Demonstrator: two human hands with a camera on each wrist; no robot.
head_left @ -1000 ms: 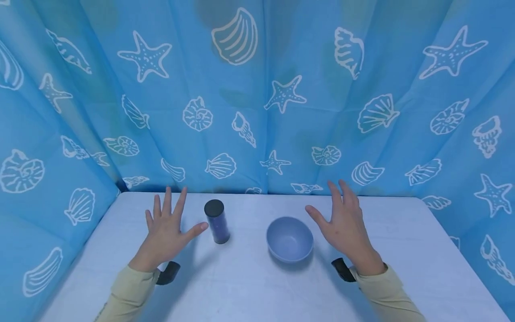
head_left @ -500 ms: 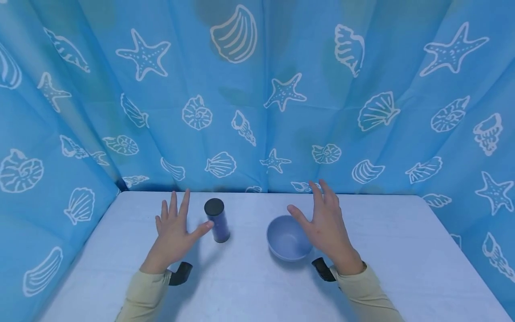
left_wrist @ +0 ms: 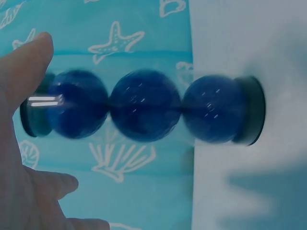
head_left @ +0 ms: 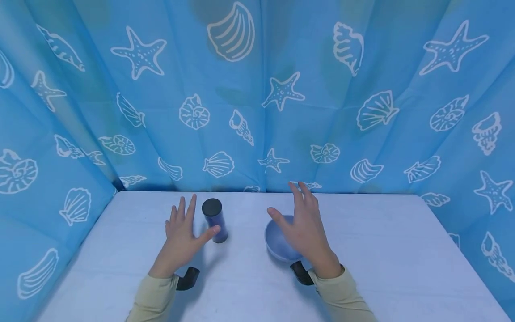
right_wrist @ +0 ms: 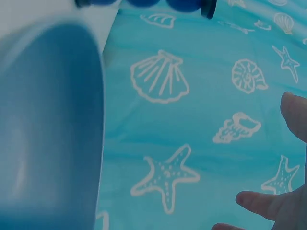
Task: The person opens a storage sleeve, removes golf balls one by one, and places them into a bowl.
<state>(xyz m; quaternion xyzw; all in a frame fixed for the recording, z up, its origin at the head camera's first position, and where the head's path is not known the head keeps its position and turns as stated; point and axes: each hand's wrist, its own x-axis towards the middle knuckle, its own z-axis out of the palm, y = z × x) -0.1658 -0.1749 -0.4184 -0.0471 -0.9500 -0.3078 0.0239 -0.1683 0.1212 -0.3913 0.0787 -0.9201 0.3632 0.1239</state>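
The left hand (head_left: 182, 235) hovers over the left part of the table (head_left: 386, 250), fingers spread and straight, holding nothing. Its thumb points right toward the tube (head_left: 214, 220) and ends at the tube's lower part; from the head view I cannot tell whether the tip touches it or stops just short. In the left wrist view the thumb and the edge of the palm show at the left border, the rest of the hand is cut off, and the thumb overlaps the tube's capped end without the contact being clear.

The tube stands upright on the table, toward the far edge, between the two hands. It is clear with a dark cap on top, and the wrist view shows three dark blue balls (left_wrist: 145, 105) stacked inside, somewhat blurred. Its foot is partly hidden by the thumb in the head view.

Just right of the tube sits the bowl (head_left: 275, 240), pale blue. The right hand (head_left: 305, 229) hangs above it with fingers straight and spread, gripping nothing, and it covers the bowl's right half, so only the left rim and part of the inside show. Whether the palm touches the rim cannot be made out. The right wrist view shows the bowl large and blurred at the left, with only fingertips at the right border.

A blue curtain (head_left: 257, 89) printed with shells and starfish closes off the far side and both flanks.
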